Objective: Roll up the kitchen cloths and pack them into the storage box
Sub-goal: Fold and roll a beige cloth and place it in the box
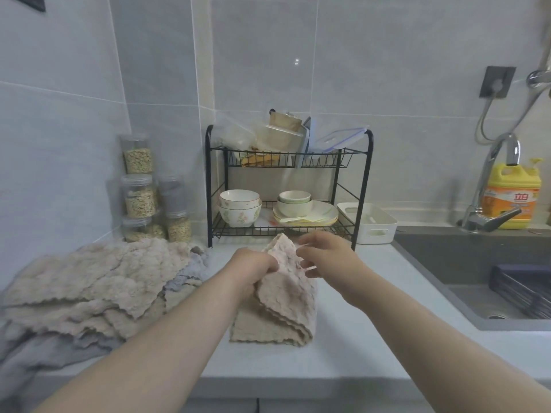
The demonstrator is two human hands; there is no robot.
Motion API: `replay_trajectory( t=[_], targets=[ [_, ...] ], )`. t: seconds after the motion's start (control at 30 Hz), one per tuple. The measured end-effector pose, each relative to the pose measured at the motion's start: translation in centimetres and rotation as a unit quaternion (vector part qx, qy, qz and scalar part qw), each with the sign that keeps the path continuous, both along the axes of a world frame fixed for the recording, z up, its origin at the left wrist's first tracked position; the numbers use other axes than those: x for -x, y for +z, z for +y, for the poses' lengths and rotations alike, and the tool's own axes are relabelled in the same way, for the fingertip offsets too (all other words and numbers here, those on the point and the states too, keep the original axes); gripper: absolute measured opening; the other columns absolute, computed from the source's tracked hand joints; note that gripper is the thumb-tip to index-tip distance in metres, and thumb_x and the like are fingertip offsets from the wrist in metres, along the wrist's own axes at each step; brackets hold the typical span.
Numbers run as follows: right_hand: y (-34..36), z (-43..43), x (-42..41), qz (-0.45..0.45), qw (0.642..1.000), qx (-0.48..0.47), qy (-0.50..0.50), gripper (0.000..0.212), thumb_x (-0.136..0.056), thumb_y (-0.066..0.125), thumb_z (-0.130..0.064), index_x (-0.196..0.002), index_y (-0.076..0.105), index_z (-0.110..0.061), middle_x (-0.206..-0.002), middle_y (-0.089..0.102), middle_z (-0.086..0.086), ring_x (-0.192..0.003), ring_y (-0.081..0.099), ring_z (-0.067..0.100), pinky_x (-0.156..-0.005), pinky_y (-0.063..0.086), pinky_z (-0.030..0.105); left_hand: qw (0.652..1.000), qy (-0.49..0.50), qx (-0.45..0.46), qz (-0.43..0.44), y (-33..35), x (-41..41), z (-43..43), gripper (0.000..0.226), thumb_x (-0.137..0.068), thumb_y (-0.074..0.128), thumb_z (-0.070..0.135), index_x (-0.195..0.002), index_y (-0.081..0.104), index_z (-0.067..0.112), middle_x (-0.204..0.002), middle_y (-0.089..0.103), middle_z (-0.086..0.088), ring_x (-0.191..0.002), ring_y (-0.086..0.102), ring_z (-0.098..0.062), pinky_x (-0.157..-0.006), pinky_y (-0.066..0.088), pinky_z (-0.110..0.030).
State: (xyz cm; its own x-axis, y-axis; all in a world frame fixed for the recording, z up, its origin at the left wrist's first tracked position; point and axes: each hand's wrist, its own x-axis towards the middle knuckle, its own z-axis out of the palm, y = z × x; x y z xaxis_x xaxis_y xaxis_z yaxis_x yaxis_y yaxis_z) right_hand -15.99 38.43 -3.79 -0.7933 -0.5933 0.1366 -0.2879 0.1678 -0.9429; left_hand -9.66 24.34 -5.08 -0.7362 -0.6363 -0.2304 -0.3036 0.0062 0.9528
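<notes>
A beige, scallop-edged kitchen cloth [283, 302] hangs folded from my hands above the counter, its lower folds resting on the worktop. My left hand [253, 266] grips its upper left part. My right hand [325, 254] pinches the cloth's top right edge and a small tag with its fingertips. A pile of beige and grey cloths [89, 287] lies on the counter at the left. The white storage box [369, 222] stands behind, right of the black rack, and looks empty from here.
A black two-tier rack [362, 186] holds bowls, plates and plastic containers at the back. Clear jars of grain [140, 186] are stacked against the left wall. A dark sink [477, 263] with a tap and a yellow detergent bottle [512, 195] is at the right.
</notes>
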Motion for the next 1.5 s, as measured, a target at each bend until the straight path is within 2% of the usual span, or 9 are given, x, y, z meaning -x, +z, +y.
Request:
replay_trajectory(
  t=[0.2, 0.47, 0.63, 0.8, 0.9, 1.07, 1.3, 1.37, 1.5],
  targets=[
    [-3.6, 0.0, 0.1, 0.228, 0.954, -0.197, 0.003, 0.030, -0.091, 0.054, -0.028, -0.117, 0.064, -0.020, -0.118, 0.060, -0.007, -0.110, 0.054, 0.013, -0.088, 0.040, 0.024, 0.999, -0.010, -0.023, -0.029, -1.1, -1.2, -1.4, 0.021, -0.076, 0.057, 0.000, -0.096, 0.061, -0.004, -0.080, 0.067, -0.021, -0.065, 0.068, -0.030, -0.064, 0.055, -0.038],
    [-6.3, -0.5, 0.3, 0.243, 0.944, -0.220, 0.028, 0.036, -0.093, 0.046, -0.021, -0.128, 0.057, -0.021, -0.130, 0.051, -0.008, -0.122, 0.045, 0.011, -0.090, 0.030, 0.017, 0.996, -0.018, 0.012, -0.091, -1.9, -2.4, -2.3, 0.017, -0.087, 0.046, -0.004, -0.073, 0.054, 0.003, -0.052, 0.048, -0.008, -0.029, 0.043, -0.014, -0.040, 0.044, -0.020],
    [-6.7, -0.6, 0.4, 0.255, 0.937, -0.234, 0.054, 0.033, -0.095, 0.042, -0.017, -0.123, 0.060, -0.020, -0.126, 0.054, -0.006, -0.118, 0.048, 0.013, -0.089, 0.032, 0.019, 0.995, -0.050, 0.018, -0.080, -2.8, -2.6, -2.2, 0.004, -0.084, 0.062, 0.002, -0.083, 0.060, 0.005, -0.061, 0.052, -0.009, -0.048, 0.047, -0.018, -0.043, 0.038, -0.021],
    [-6.5, -0.5, 0.2, 0.262, 0.938, -0.219, 0.059, 0.030, -0.097, 0.039, -0.018, -0.117, 0.062, -0.020, -0.115, 0.055, -0.007, -0.110, 0.048, 0.011, -0.086, 0.031, 0.019, 0.997, -0.048, -0.030, -0.060, -3.3, -2.4, -3.2, 0.012, -0.075, 0.048, -0.012, -0.068, 0.055, -0.004, -0.058, 0.057, -0.019, -0.053, 0.058, -0.027, -0.054, 0.050, -0.030],
    [-6.7, -0.3, 0.1, 0.262, 0.937, -0.220, 0.069, 0.028, -0.100, 0.039, -0.024, -0.116, 0.062, -0.023, -0.106, 0.052, -0.012, -0.104, 0.050, 0.010, -0.083, 0.032, 0.019, 0.973, -0.057, 0.184, -0.126, -3.7, -3.1, -3.1, 0.005, -0.072, 0.051, 0.001, -0.073, 0.051, 0.005, -0.063, 0.049, -0.009, -0.060, 0.049, -0.022, -0.060, 0.035, -0.028],
    [-6.9, 0.1, 0.4, 0.260, 0.945, -0.200, 0.002, 0.038, -0.103, 0.035, -0.029, -0.136, 0.049, -0.017, -0.140, 0.045, -0.004, -0.132, 0.038, 0.013, -0.097, 0.025, 0.015, 0.869, -0.079, 0.466, -0.148, -3.8, -4.4, -2.6, 0.036, -0.094, 0.043, 0.027, -0.128, 0.048, 0.017, -0.127, 0.047, -0.004, -0.106, 0.054, -0.021, -0.087, 0.045, -0.034],
    [-7.4, 0.4, -0.4, 0.223, 0.937, -0.261, 0.066, 0.046, -0.104, 0.028, -0.032, -0.149, 0.030, -0.022, -0.160, 0.017, 0.000, -0.147, 0.011, 0.012, -0.116, 0.006, 0.025, 0.918, -0.127, 0.363, -0.091, -4.5, -3.9, -2.3, 0.049, -0.094, 0.051, 0.036, -0.139, 0.045, 0.019, -0.136, 0.052, 0.000, -0.098, 0.057, -0.013, -0.085, 0.044, -0.027],
    [-7.6, 0.1, -0.3, 0.232, 0.923, -0.293, 0.088, 0.047, -0.104, 0.026, -0.034, -0.150, 0.024, -0.026, -0.161, 0.008, 0.000, -0.149, 0.001, 0.015, -0.120, 0.003, 0.033, 0.903, -0.129, 0.398, -0.102, -4.6, -4.0, -2.5, 0.050, -0.092, 0.055, 0.035, -0.139, 0.044, 0.019, -0.137, 0.051, -0.001, -0.097, 0.057, -0.014, -0.085, 0.045, -0.025],
    [-8.5, -0.4, 0.2, 0.253, 0.878, -0.391, 0.109, 0.052, -0.102, 0.016, -0.045, -0.152, 0.013, -0.032, -0.162, -0.001, 0.004, -0.149, -0.002, 0.025, -0.120, 0.005, 0.042, 0.831, -0.164, 0.518, -0.120, -4.8, -4.5, -2.6, 0.053, -0.097, 0.044, 0.041, -0.146, 0.032, 0.026, -0.158, 0.020, -0.005, -0.141, 0.029, -0.022, -0.112, 0.028, -0.034]
  ],
)
